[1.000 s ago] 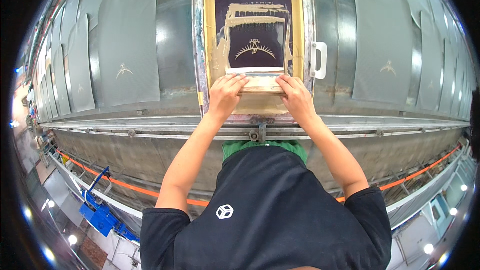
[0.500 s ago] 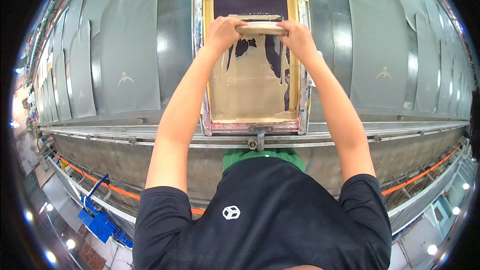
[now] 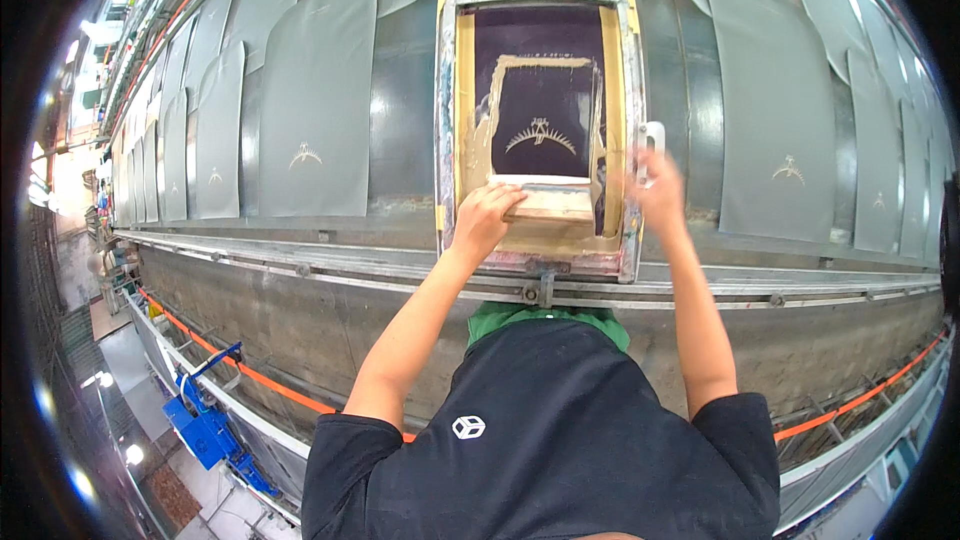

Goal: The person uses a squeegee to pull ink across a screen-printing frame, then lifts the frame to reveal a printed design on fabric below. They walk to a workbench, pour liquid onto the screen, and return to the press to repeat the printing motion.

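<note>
My left hand (image 3: 487, 218) is closed around the left end of a wooden squeegee (image 3: 550, 204), which lies across the lower part of a screen printing frame (image 3: 447, 110). Above the squeegee the dark purple mesh (image 3: 540, 100) is wiped clean, showing a pale arched design of rays (image 3: 540, 138). Beige ink (image 3: 485, 140) borders that area along its top and sides. My right hand (image 3: 657, 192) is off the squeegee and beside the frame's right edge, at a white handle (image 3: 655, 137). Motion smears its fingers, so its grip on the handle is unclear.
Grey panels (image 3: 318, 110) with small pale prints lie in rows on the long table, another large one (image 3: 775, 110) to the right. A metal rail (image 3: 400, 285) runs along the near edge. An orange line (image 3: 270, 387) and blue machine (image 3: 200, 430) are at lower left.
The squeegee has come from the upper part of the screen down toward me, clearing ink off the design. My right hand has left it and moved to the frame's right side.
</note>
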Available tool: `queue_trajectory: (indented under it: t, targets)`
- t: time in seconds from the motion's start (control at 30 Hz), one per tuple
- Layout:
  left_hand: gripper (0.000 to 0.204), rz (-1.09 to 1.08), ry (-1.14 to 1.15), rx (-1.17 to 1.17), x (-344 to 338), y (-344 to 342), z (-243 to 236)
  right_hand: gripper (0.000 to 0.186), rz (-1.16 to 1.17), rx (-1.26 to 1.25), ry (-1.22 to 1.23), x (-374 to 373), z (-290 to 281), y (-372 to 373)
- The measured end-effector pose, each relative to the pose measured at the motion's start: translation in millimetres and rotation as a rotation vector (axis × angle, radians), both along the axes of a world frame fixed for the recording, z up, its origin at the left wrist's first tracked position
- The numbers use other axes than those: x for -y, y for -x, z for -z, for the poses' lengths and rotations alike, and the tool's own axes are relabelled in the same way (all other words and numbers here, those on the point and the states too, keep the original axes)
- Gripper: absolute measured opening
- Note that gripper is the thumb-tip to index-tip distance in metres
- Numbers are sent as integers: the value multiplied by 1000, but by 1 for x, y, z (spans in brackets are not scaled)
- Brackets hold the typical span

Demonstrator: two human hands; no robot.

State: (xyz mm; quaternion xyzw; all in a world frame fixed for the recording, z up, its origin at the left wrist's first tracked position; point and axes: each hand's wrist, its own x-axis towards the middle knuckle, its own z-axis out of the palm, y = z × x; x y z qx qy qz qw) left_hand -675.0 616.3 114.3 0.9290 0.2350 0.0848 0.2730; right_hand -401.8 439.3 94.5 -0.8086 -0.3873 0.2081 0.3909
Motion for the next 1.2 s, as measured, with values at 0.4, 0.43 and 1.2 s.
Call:
queue_trajectory:
  t: [0.4, 0.43, 1.2]
  targets:
    - [51, 0, -1, 130, 4, 54, -9, 19, 481, -30, -124, -68, 8, -16]
    - [51, -9, -11, 134, -3, 67, -7, 19, 477, -89, -143, -79, 3, -2]
    - [51, 1, -130, 23, -251, 383, -14, 21, 510, -166, -68, -338, 25, 308]
